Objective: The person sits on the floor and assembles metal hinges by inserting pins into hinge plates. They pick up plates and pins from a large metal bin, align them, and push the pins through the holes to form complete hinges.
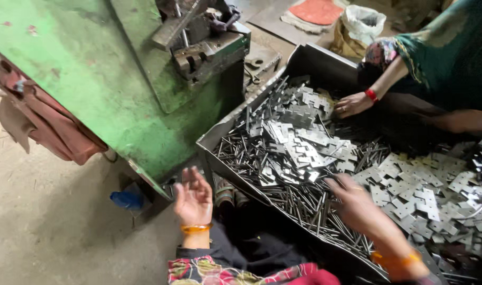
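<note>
While the left hand [193, 199] hangs open and empty, palm up with fingers spread, just outside the near left wall of the tray [220, 129], the right hand [357, 203] lies palm down inside it, fingers on the pins [304, 203] heaped along the near edge; whether it grips any cannot be told. Both wrists carry orange bangles [195, 228]. Flat notched plates [299, 140] pile in the middle of the tray, over the pins, and more plates spread to its right side. At the far edge another person's hand [351, 104], with a red bangle, rests on the plates. A green press [93, 74] stands just beside the tray's left wall, a reddish cloth [51, 124] draped on its left side. A blue scrap [127, 199] lies on the floor near the left hand.
</note>
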